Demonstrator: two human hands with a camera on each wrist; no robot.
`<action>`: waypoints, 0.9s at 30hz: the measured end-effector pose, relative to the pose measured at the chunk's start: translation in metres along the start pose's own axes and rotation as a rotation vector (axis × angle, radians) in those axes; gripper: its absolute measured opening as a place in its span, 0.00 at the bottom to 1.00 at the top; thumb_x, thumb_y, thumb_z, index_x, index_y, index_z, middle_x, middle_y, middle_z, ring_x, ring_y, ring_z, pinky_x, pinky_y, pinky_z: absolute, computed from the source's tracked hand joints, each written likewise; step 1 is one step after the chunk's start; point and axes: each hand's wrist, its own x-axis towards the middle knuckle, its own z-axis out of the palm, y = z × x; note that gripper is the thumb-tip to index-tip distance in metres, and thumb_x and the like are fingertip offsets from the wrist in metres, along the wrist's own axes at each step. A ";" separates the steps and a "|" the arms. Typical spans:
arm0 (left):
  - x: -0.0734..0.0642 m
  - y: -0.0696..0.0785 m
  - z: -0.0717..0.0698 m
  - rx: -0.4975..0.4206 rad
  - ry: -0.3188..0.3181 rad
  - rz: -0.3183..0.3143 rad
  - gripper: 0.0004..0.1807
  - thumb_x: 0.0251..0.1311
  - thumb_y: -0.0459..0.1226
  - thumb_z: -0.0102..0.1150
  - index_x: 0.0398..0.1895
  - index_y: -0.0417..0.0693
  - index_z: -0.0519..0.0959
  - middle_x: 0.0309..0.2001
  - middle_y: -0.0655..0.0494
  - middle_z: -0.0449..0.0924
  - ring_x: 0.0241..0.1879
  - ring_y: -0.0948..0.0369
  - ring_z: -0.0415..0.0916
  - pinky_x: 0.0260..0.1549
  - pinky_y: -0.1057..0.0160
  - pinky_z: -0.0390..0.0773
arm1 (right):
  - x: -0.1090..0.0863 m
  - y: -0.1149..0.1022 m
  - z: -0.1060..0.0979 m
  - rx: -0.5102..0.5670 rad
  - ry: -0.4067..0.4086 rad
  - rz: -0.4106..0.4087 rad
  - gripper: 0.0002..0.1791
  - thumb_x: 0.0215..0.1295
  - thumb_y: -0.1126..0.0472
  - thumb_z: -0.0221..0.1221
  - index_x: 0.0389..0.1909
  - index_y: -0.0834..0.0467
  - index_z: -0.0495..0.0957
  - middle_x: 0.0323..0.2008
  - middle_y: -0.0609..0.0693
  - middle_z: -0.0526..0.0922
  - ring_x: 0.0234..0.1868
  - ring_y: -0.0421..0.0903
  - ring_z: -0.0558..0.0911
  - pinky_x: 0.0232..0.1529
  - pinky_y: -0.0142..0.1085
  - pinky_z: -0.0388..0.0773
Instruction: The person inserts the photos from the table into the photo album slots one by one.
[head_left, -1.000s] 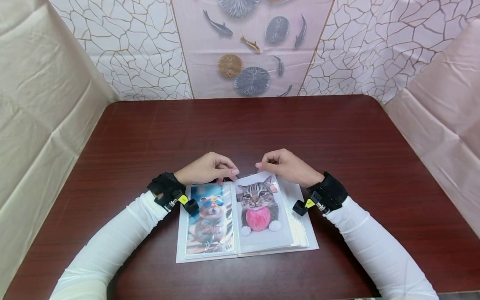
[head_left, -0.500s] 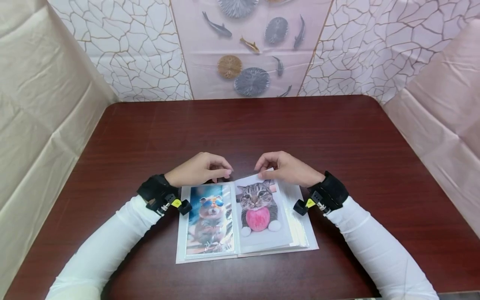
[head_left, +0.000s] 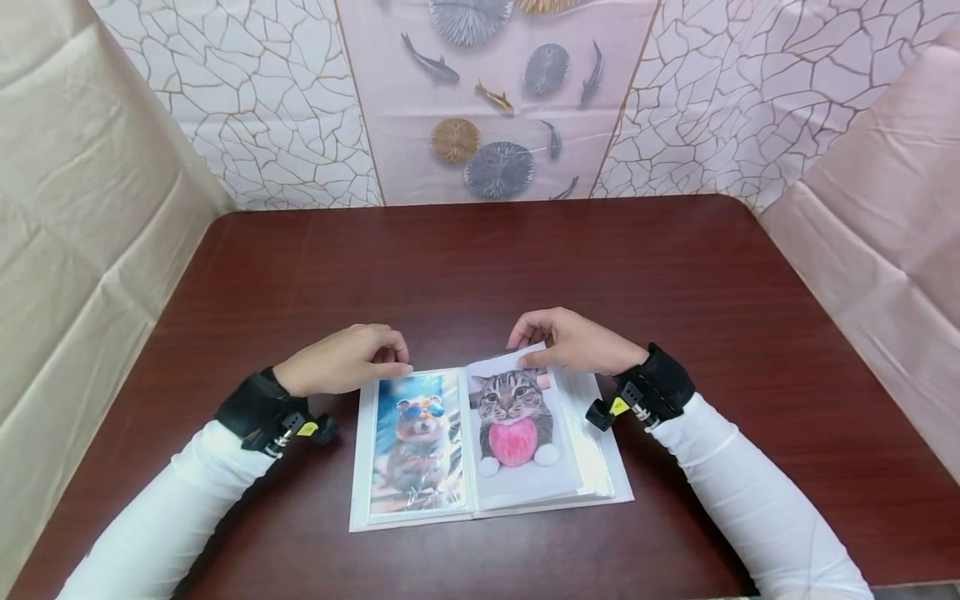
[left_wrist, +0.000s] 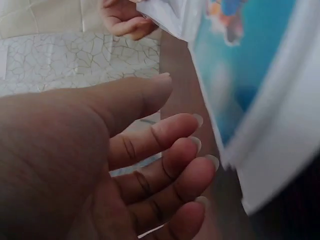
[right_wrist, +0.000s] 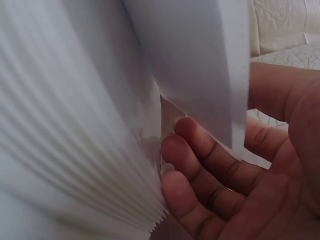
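Note:
An open photo album (head_left: 362,475) lies on the table. Its left page holds a picture of an animal in blue sunglasses (head_left: 416,450). On the right page is a cat photo (head_left: 517,442) with a pink heart, its top edge standing above the page. My right hand (head_left: 573,340) pinches the photo's upper right corner, thumb in front and fingers behind; the right wrist view shows the white sheet (right_wrist: 200,60) between thumb and fingers (right_wrist: 192,175). At the album's upper left corner hovers my left hand (head_left: 341,358), fingers loosely bent around nothing, apart from the album in the left wrist view.
The dark red-brown table (head_left: 465,267) extends on all sides of the album. Behind it hangs a patterned cloth (head_left: 285,108), with beige drapes (head_left: 82,250) at the sides. Stacked clear album pages (right_wrist: 75,145) fan out beside my right hand.
My left hand has moved left, away from the album's middle top to its upper left corner. The right thumb has come down onto the photo's corner. The album stays in place.

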 end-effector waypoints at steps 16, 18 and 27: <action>-0.014 -0.017 -0.002 -0.001 -0.092 -0.166 0.14 0.70 0.52 0.59 0.38 0.52 0.82 0.20 0.60 0.67 0.20 0.62 0.65 0.23 0.65 0.63 | 0.002 0.012 0.000 -0.069 -0.065 0.011 0.10 0.64 0.64 0.67 0.46 0.55 0.82 0.36 0.49 0.82 0.39 0.46 0.77 0.44 0.36 0.74; -0.014 -0.018 -0.002 0.001 -0.096 -0.163 0.14 0.71 0.52 0.58 0.38 0.53 0.82 0.20 0.61 0.67 0.20 0.63 0.64 0.23 0.65 0.63 | 0.002 0.014 0.000 -0.102 -0.080 0.027 0.11 0.64 0.63 0.68 0.46 0.54 0.82 0.37 0.49 0.81 0.39 0.47 0.76 0.43 0.38 0.74; -0.013 -0.021 -0.003 0.012 -0.091 -0.140 0.16 0.71 0.53 0.57 0.36 0.52 0.81 0.18 0.62 0.63 0.18 0.63 0.63 0.22 0.66 0.62 | 0.004 0.031 -0.009 -0.086 -0.121 0.007 0.15 0.62 0.59 0.71 0.47 0.56 0.81 0.36 0.51 0.80 0.40 0.48 0.76 0.46 0.39 0.75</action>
